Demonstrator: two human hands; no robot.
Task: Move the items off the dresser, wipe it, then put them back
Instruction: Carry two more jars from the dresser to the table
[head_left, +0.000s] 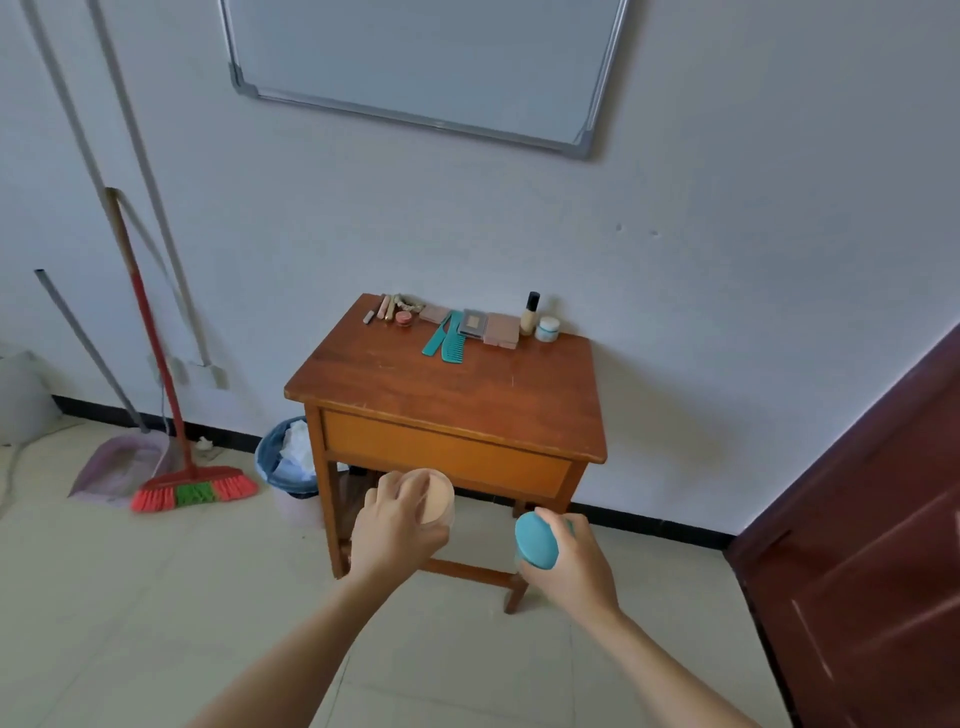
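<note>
The left hand (395, 525) curls round a jar with a peach lid (437, 498), and the right hand (571, 564) grips a jar with a teal lid (537, 540). Both jars are held in the air in front of the dresser, below the level of its drawer front.

The dresser's wooden tabletop (447, 395) carries a row of things along its back edge, by the wall. At the back left lie slim lipstick tubes (384, 307) and a small round pink pot (404, 318). Near the back middle are two teal combs (444, 340) and flat make-up palettes (501, 331). At the back right a foundation bottle (530, 314) stands upright just beside a small white cream jar (548, 328).

Left of the dresser, on the floor, a bin (288, 462) stands close against its leg, with a red broom (195, 488) and a dustpan (117, 467) farther left. A whiteboard (426, 62) hangs on the wall above the dresser, and a dark door (872, 545) is to its right.
</note>
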